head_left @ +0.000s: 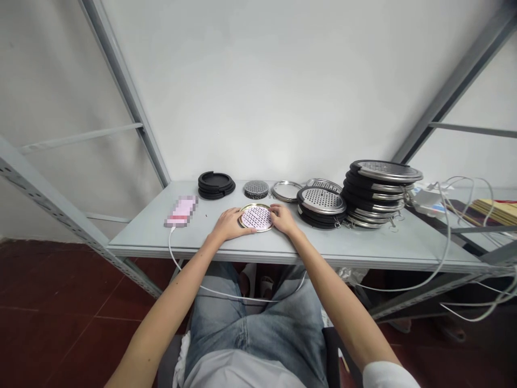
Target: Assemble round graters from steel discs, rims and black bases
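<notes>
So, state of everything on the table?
Patterned disc: lying flat
Left hand: on the disc's left edge
Right hand: touching its right edge
Phone: lying flat, pixelated over
White cable: plugged into phone
Black round pieces: stacked
Small perforated discs: stacked
Metal rim: lying flat
Short pile: stacked
Tall pile: stacked, edges out of line

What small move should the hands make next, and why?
Probably a gentle press around the metal rim to check that the patterned disc sits evenly: the disc appears to lie within it on the table, with the left hand and right hand at opposite sides.
</notes>
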The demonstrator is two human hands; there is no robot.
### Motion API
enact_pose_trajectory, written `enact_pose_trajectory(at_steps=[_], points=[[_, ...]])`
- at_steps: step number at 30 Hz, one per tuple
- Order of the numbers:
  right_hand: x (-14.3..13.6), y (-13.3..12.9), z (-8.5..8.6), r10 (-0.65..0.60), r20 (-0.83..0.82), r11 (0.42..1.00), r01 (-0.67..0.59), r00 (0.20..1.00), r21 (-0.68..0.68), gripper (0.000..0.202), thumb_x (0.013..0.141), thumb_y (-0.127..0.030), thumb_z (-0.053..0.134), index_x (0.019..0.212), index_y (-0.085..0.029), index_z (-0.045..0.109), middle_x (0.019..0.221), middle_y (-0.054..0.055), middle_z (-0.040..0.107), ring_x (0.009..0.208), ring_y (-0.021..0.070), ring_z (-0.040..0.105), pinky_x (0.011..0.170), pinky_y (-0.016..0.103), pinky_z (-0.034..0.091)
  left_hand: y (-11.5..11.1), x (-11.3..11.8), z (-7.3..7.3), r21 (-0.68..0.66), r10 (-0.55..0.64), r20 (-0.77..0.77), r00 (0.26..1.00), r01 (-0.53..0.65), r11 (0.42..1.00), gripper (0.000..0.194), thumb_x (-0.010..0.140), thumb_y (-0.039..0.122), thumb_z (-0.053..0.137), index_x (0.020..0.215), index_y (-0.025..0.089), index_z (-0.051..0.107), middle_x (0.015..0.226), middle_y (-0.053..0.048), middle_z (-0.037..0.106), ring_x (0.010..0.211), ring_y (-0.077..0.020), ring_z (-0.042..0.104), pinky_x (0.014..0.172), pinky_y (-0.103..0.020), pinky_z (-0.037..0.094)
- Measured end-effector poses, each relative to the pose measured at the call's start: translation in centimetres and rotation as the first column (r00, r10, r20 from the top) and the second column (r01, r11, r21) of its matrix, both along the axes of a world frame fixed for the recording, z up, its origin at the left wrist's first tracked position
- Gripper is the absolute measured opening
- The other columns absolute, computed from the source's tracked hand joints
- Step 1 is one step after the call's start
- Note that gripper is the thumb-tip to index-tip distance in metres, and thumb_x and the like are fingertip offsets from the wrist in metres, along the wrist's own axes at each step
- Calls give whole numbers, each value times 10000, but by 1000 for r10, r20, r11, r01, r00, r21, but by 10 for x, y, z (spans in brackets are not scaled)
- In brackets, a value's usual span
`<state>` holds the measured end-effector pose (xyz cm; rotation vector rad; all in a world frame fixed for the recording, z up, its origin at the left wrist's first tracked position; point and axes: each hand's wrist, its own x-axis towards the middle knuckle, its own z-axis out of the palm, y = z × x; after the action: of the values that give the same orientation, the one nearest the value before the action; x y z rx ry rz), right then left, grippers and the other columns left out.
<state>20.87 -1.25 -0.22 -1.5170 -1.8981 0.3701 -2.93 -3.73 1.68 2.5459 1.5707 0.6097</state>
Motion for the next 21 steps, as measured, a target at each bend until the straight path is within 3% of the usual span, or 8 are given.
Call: enact_pose_trajectory(at_steps=[13,21], points=[[-9,-16,11,-39,202,998,30,979,47,323,895,-196,464,1049,-150,744,1310,133,605,1254,285,509,1063,370,377,-1,-1,-2,45,-37,22,999,36,998,794,705,747,650,1253,172,644,1351,-152,584,1273,-353,507,1097,-459,371],[-8,-15,8,-4,132,989,-16,991,147,416,858,-146,468,1239,-125,632,1267,130,639,1203,256,541,1059,363,393,-1,0,-2,53,-52,9,999,52,997,794,724,752,627,1245,153,637,1323,-165,592,1267,-357,510,1100,-470,374]])
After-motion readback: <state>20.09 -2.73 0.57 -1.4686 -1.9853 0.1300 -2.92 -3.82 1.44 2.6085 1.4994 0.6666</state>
